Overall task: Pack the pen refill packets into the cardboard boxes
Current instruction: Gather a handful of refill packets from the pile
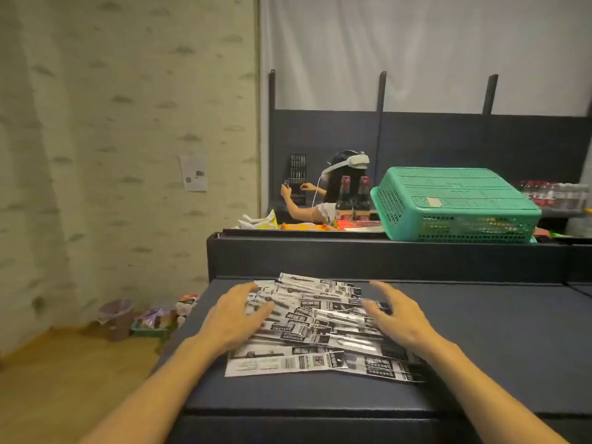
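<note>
Print on the pen refill packets [317,325] is too blurred to read; they lie fanned in a loose overlapping pile on the dark table [499,347], no cardboard box in sight. Left hand [237,315] rests on the pile's left side, fingers spread; right hand [395,318] touches its right edge, fingers wide and slightly bent. Beyond the raised partition [384,261], an upturned green basket [455,206] hides part of the shelf, dark bottles [354,195] screen a headset-wearing person [333,190].

A dark blue worktop [499,341] carries a loose, overlapping heap of black-and-white packets [320,325] near its left edge, spread from the back edge towards the front. The right side shows bare surface.
</note>
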The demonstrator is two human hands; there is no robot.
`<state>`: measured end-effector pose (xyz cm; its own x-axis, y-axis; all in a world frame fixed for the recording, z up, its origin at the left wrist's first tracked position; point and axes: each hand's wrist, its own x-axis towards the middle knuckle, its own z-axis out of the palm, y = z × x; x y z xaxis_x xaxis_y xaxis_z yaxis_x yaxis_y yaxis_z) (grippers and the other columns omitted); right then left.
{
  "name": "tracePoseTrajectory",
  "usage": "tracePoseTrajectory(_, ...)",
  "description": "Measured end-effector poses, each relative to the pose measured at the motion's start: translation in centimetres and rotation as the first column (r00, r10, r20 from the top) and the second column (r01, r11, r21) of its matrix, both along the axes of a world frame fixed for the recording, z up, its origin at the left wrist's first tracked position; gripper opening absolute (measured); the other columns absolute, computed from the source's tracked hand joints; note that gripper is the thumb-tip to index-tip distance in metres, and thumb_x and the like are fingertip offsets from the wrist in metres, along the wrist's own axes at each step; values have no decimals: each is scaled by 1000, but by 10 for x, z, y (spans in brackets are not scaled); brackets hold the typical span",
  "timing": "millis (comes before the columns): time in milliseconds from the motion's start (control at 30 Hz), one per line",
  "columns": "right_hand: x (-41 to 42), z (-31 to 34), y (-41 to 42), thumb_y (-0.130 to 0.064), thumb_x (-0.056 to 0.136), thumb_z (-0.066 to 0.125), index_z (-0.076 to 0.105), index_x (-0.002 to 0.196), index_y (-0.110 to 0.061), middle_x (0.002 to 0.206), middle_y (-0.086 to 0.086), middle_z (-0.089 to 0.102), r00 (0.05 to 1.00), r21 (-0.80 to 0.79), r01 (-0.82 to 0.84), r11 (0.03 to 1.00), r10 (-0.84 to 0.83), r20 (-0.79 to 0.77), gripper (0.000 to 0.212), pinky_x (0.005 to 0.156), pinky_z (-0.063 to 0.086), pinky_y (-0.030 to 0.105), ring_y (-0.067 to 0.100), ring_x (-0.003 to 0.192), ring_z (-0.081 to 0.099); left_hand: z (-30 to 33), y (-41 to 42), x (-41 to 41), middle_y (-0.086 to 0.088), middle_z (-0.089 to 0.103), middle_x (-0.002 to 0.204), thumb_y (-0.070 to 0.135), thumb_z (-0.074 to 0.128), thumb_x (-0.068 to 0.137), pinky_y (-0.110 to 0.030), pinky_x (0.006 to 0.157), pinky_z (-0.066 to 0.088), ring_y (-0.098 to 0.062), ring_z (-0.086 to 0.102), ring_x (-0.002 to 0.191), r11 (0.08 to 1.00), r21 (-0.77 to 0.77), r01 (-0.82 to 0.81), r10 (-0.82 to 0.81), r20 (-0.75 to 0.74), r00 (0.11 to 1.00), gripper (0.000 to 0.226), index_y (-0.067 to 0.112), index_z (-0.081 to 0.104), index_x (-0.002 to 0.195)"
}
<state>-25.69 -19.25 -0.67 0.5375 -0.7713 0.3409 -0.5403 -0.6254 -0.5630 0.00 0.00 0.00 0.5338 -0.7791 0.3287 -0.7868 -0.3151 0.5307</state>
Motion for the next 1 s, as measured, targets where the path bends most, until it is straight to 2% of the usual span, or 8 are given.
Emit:
tracePoseTrajectory(167,21,-11,3,-65,88,48,31,147,-37,151,-9,39,991,-4,16,1000,-17,-136,68,114,28,49,17,137,38,-9,-23,-4,7,36,149,75,48,78,-42,109,33,-17,35,133,995,82,52,-51,-20,999,80,31,32,144)
tracePoseTrajectory(267,33,-6,3,-61,89,51,31,148,-31,152,-6,39,992,31,-1,1000,5,-128,69,115,29,43,17,138,36,-10,-32,-6,7,36,148,75,45,79,-44,110,31,-19,32,135,997,75,34,-36,25,999,79,32,31,143)
tracePoseTrajectory(333,43,-6,7,-57,91,52,34,148,-26,151,-4,39,992,32,-21,999,25,-124,68,114,30,37,17,138,36,-11,-35,-10,5,32,150,73,45,81,-46,112,27,-23,25,139,996,82,23,-23,6,1000,77,32,29,144)
tracePoseTrajectory(500,63,-4,16,-45,98,46,42,144,-20,148,0,45,997,24,-42,999,43,-65,52,112,30,33,18,136,38,-14,-42,-16,-3,23,155,62,38,91,-47,113,23,-28,12,144,998,68,-18,23,-68,997,64,29,28,145)
tracePoseTrajectory(633,63,2,20,-39,100,45,45,142,-17,144,1,48,997,24,-76,997,76,-23,47,110,33,32,18,133,42,-14,-47,-20,-6,34,148,40,32,100,-42,112,27,-24,24,138,997,-54,-50,43,-124,991,46,21,37,142)
tracePoseTrajectory(733,49,8,20,-36,102,42,47,141,-16,142,0,50,997,0,-74,997,74,18,44,107,35,28,16,131,45,-12,-44,-19,-6,43,140,32,32,101,-38,107,32,-22,36,130,990,-117,-79,62,-141,988,40,17,43,137)
tracePoseTrajectory(833,24,12,19,-30,104,40,51,136,-14,135,0,55,998,-22,-59,998,60,12,38,97,35,22,17,127,49,-12,-33,-17,-5,46,138,34,36,100,-38,104,35,-22,42,126,988,-122,-96,83,-110,990,40,17,45,135)
tracePoseTrajectory(1000,-18,13,20,-32,103,41,52,136,-15,139,1,54,999,-47,-29,998,29,13,39,102,32,24,17,129,47,-13,-2,-16,2,46,141,48,42,96,-41,105,37,-19,43,128,989,-92,-115,113,-23,993,47,23,46,135)
